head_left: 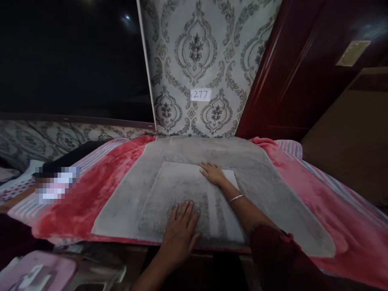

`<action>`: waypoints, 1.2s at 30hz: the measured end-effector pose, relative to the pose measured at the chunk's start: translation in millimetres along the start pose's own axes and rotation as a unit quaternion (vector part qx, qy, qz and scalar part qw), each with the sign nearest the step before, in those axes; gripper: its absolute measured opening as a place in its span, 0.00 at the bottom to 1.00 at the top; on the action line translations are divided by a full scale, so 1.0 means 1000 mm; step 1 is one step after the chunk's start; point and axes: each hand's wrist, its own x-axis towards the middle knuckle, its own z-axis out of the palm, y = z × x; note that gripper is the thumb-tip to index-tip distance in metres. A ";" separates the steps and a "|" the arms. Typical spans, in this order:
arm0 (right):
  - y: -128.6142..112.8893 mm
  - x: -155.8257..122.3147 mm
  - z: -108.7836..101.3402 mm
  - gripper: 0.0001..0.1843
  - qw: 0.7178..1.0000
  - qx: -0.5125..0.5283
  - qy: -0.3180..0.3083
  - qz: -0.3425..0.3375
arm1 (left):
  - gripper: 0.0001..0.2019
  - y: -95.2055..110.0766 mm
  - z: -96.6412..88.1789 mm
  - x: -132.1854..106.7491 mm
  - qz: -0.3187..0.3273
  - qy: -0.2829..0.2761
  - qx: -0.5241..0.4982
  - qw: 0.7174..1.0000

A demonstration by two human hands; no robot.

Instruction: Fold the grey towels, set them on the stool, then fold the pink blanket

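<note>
A pixelated patch (57, 184) at middle left masks whatever lies there. The pale pink plastic object (36, 270) at lower left is blurred and cut by the bottom edge. The left hand (180, 232) hides part of the folded grey towel (178, 186).

Patterned grey wallpaper (197, 52) (a tag (200, 94) reads 277) meets a dark red wooden door (291, 72).

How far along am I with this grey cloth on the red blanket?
Done: the large grey fleece cloth lies spread flat over the red plush blanket, a smaller grey layer squared on top. In hand: left hand and right hand press it flat. Left: likely the large cloth, not yet folded.
</note>
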 end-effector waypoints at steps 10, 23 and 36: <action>-0.046 -0.030 -0.018 0.30 0.999 -0.019 0.020 -0.042 | 0.20 -0.021 -0.027 -0.002 -0.002 -0.020 -0.104 0.994; -0.095 -0.069 0.022 0.31 0.975 0.001 -0.012 -0.221 | 0.28 -0.058 -0.014 -0.027 -0.133 -0.032 0.044 0.990; -0.056 -0.032 0.001 0.31 0.997 -0.043 -0.003 -0.061 | 0.27 -0.062 -0.014 -0.026 -0.127 -0.022 0.039 0.991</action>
